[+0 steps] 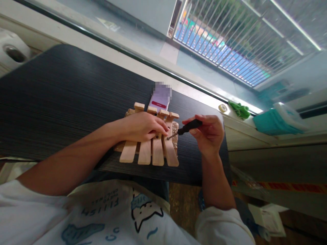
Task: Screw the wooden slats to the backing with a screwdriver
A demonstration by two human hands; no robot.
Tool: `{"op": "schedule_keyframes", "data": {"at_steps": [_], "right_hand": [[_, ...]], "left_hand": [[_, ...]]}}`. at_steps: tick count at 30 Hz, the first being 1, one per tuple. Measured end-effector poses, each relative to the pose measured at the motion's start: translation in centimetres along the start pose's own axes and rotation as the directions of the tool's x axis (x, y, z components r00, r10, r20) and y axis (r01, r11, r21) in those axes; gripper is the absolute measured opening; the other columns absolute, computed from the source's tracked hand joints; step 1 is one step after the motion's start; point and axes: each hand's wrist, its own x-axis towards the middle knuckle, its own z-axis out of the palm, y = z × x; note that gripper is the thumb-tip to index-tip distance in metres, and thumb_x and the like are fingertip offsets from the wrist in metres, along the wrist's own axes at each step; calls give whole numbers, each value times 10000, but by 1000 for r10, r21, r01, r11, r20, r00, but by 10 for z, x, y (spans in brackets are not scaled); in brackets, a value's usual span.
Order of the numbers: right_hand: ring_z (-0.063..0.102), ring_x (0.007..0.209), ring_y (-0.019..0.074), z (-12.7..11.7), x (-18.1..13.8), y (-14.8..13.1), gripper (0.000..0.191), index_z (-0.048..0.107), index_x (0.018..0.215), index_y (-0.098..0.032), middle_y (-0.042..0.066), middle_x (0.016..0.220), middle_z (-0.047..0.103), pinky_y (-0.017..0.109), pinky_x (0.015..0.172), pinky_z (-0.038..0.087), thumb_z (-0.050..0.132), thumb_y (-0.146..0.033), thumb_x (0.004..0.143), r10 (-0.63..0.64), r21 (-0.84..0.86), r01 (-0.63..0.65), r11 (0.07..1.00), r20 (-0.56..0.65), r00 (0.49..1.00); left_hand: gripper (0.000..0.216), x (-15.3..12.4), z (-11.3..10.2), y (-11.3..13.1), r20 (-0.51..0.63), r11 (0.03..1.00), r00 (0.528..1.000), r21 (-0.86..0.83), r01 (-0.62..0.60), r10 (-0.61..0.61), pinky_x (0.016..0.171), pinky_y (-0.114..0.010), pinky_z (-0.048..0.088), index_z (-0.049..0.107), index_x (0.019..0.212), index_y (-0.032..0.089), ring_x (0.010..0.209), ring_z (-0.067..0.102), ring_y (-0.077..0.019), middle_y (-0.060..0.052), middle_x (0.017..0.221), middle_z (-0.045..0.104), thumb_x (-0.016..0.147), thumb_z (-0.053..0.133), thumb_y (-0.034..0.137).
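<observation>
My right hand is closed around the black handle of a screwdriver, fingers bunched at its rear end. The screwdriver's thin shaft slants down to the left, its tip at a small dark screw or hole in the rightmost slat of a wooden piece. This piece has several pale slats with flared lower ends and short crossbars at the top. Across its middle lies my left hand, pressing on the slats, with fingers together and pointing towards the screwdriver tip. It hides much of the wood underneath.
Under the slats is a brown, crinkled-looking pad. A phone lies just beyond on the dark table. Along the window ledge sit a tape roll, a green cloth and a teal box. A white roll stands at far left.
</observation>
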Motion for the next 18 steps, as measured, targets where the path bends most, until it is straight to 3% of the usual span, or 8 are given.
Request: {"op": "schedule_keyframes", "data": {"at_steps": [13,18], "right_hand": [[650,654,84,5,4,5,302,625,1019,-343,-71,756,571,192,515,533,799,-333,773,-83,-61,78,995,-96,992],[517,570,79,5,4,6,307,602,993,-348,-66,745,509,202,429,423,803,-360,762,-94,-118,81,990,-104,990]], "left_hand": [[417,1,1,0,-12,1000,1000,6,-20,20,999,-217,494,757,1120,201,1064,701,-136,-13,1195,741,806,568,3],[430,0,0,0,-11,1000,1000,9,-9,9,1002,-204,486,757,1120,221,1067,697,-123,1,1198,740,807,559,2]]}}
